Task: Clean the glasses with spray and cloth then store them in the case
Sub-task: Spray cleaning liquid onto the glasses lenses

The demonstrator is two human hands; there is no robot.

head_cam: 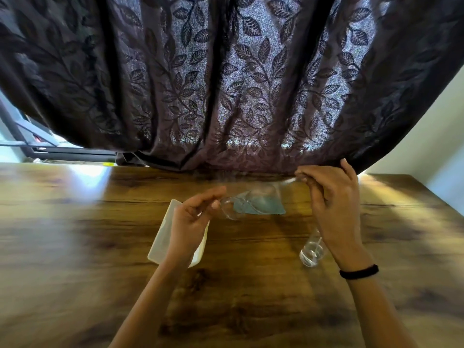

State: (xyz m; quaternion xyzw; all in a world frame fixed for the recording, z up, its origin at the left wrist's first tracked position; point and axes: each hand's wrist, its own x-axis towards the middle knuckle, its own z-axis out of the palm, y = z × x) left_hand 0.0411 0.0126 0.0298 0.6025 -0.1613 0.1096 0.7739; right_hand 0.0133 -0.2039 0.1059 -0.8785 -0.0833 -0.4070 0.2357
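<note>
Clear-framed glasses (232, 208) hang blurred above the wooden table, held between both hands. My left hand (192, 217) pinches the left end near one lens. My right hand (331, 197) pinches the other end, a thin temple near the curtain's hem. Under the glasses a blue cloth (263, 204) lies flat on the table. A white glasses case (162, 242) sits beneath my left hand, partly hidden by it; I cannot tell if it is open. A clear spray bottle (312, 251) lies on its side under my right wrist.
A dark leaf-patterned curtain (226, 84) hangs down to the far edge of the wooden table (75, 234). A window frame (50, 149) shows at the far left, a pale wall at the right. A black band circles my right wrist.
</note>
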